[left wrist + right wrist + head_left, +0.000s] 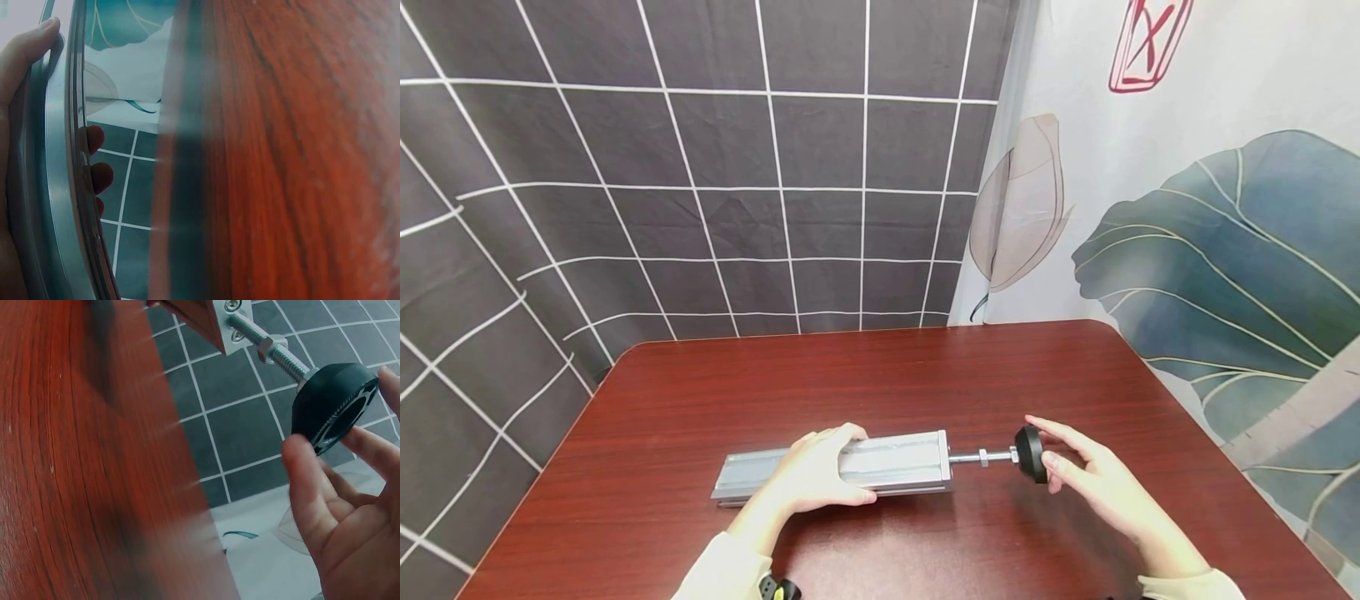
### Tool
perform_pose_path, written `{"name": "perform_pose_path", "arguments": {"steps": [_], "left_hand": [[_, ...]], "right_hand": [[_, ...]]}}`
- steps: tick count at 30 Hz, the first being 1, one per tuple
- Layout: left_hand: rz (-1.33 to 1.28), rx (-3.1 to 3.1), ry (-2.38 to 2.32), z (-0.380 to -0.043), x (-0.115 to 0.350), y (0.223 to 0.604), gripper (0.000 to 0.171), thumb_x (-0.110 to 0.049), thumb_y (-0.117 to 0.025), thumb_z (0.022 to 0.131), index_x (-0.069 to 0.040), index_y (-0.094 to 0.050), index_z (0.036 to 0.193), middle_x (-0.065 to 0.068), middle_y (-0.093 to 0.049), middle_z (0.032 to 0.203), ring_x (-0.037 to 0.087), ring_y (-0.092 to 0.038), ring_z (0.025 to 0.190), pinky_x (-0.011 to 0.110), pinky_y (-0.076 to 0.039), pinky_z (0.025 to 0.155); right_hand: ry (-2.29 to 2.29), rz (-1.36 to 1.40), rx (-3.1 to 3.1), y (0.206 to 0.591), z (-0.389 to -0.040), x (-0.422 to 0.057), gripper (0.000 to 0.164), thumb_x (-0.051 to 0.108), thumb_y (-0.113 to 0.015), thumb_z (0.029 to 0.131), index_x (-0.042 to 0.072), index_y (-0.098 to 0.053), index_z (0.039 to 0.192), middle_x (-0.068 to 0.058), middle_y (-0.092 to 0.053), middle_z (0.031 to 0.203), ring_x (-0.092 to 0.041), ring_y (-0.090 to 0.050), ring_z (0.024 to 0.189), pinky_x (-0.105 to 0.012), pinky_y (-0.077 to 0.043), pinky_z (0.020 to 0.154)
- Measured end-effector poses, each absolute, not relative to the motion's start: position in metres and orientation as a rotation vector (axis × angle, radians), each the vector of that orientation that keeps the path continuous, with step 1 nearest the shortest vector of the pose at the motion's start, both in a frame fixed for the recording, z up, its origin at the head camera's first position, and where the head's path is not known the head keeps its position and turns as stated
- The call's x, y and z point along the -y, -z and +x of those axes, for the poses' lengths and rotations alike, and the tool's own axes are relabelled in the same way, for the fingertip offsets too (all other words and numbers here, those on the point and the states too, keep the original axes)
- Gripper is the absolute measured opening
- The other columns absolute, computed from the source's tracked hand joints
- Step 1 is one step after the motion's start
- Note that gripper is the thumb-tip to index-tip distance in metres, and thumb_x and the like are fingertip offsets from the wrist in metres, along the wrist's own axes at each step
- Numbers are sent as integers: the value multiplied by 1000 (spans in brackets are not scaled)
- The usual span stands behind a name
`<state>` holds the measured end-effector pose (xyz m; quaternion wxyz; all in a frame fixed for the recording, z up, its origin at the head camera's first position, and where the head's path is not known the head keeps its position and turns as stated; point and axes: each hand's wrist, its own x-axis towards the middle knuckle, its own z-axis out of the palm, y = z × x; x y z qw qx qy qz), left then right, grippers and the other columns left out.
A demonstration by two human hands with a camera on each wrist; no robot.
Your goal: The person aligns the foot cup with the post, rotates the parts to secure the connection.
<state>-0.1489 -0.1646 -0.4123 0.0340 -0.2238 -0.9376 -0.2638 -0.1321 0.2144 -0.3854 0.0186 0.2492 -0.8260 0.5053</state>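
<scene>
A silver aluminium profile (898, 462) lies lengthwise over the table, and my left hand (816, 471) grips it around the middle. In the left wrist view the thumb is on one side of the profile (59, 144), with fingertips (102, 178) showing past its other edge. From the end plate at its right end sticks out a threaded rod (967, 457) carrying a hex nut (269, 347). On the rod's outer end sits a black round levelling foot (1028, 454), tilted slightly. My right hand (1101, 483) pinches its rim between thumb and fingers; its hollow underside faces the palm.
The reddish-brown wooden table (820, 375) has rounded back corners. Behind it hangs a dark grey cloth (820, 142) with a white grid. A white curtain (1090, 250) with large leaf prints hangs at the right.
</scene>
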Motion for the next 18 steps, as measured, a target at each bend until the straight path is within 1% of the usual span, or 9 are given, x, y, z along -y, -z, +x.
{"name": "perform_pose_path", "arguments": {"steps": [2,3,5,6,9,12,15,18], "left_hand": [[-687,2884,807,-149,164,413,66,-62,-75,59,-28,-55,111,-16,-61,98,11,-56,88,38,-40,85],[-686,2884,805,-149,164,413,66,-63,-75,59,-28,-55,111,-16,-61,98,11,-56,88,38,-40,85],[-683,2884,803,-149,165,413,66,-63,-75,59,-28,-55,111,-16,-61,98,11,-56,88,38,-40,85],[-681,2885,806,-149,165,414,66,-63,-75,58,-29,-55,111,-16,-61,98,11,-57,88,38,-40,85],[-678,2885,811,-150,165,414,66,-63,-75,58,-29,-55,111,-16,-61,98,11,-56,88,38,-40,85],[-683,2881,815,-150,165,414,66,-62,-75,58,-29,-55,111,-16,-61,97,11,-56,88,38,-40,85],[-687,2878,815,-150,165,414,66,-62,-75,58,-29,-55,111,-16,-61,97,11,-56,88,38,-40,84],[-689,2879,818,-150,165,414,66,-62,-75,58,-28,-55,111,-16,-61,97,11,-56,87,38,-40,84]], "right_hand": [[-1603,830,2545,386,-133,-217,59,-3,-58,87,7,-37,142,10,-54,117,-13,-63,82,-23,-49,74],[-1620,866,2538,386,-133,-218,65,-5,-60,85,7,-34,143,10,-51,122,-12,-62,89,-22,-48,77],[-1662,953,2523,387,-133,-221,76,-8,-64,81,5,-26,146,9,-46,131,-10,-58,104,-22,-47,83],[-1689,998,2514,388,-133,-223,80,-10,-64,80,5,-23,147,6,-43,135,-10,-57,108,-22,-46,86],[-1727,1111,2483,389,-133,-225,83,-13,-65,77,3,-22,146,-1,-32,143,-10,-51,115,-22,-42,91],[-1749,1213,2405,390,-134,-225,77,-17,-63,77,-3,-27,143,-7,-25,147,-12,-49,118,-22,-41,92],[-1712,1246,2354,390,-136,-224,69,-19,-63,76,-5,-36,138,-8,-29,145,-11,-52,115,-20,-42,90],[-1673,1201,2359,389,-136,-223,67,-18,-65,75,-4,-41,136,-5,-37,140,-11,-56,108,-20,-45,86]]}}
